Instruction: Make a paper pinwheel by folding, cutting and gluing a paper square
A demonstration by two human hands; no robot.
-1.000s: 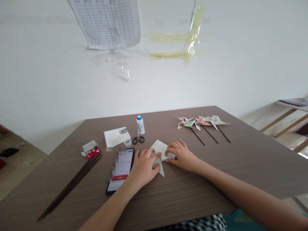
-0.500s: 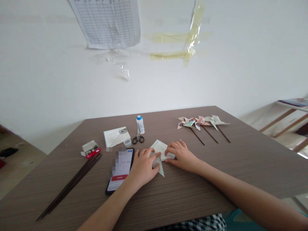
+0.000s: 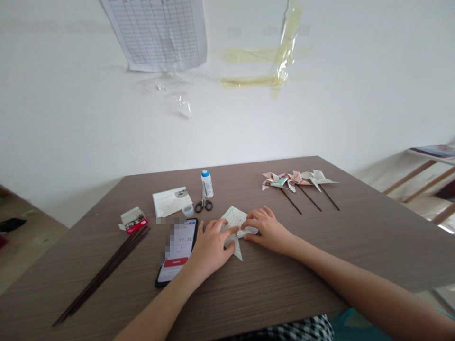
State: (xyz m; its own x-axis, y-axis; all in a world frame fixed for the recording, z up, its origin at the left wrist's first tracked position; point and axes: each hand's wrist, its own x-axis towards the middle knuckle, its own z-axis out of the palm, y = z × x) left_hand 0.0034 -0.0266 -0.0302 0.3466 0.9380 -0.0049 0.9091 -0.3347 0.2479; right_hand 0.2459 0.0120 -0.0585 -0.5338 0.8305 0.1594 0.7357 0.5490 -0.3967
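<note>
A printed sheet of paper (image 3: 234, 217) with pointed, partly folded corners lies on the table in front of me. My left hand (image 3: 213, 244) rests over its left side, thumb and forefinger bearing on the paper near its middle. From the right, my right hand (image 3: 266, 232) pinches a curled flap of the same paper and holds it close to the centre. Fingers cover parts of the sheet, so its full outline is hidden. Just left of my left hand lies a phone (image 3: 182, 253) with a lit screen.
Scissors (image 3: 204, 205), a blue-capped glue bottle (image 3: 207, 183), a small clear cap (image 3: 187, 210) and a stack of paper (image 3: 167, 202) sit behind. At left are a small open box (image 3: 133, 220) and dark sticks (image 3: 106, 272). Three paper pinwheels (image 3: 296, 180) on sticks lie back right.
My right fingers have shifted slightly left with the paper flap, closer to the left forefinger. My left hand stays almost where it was.
</note>
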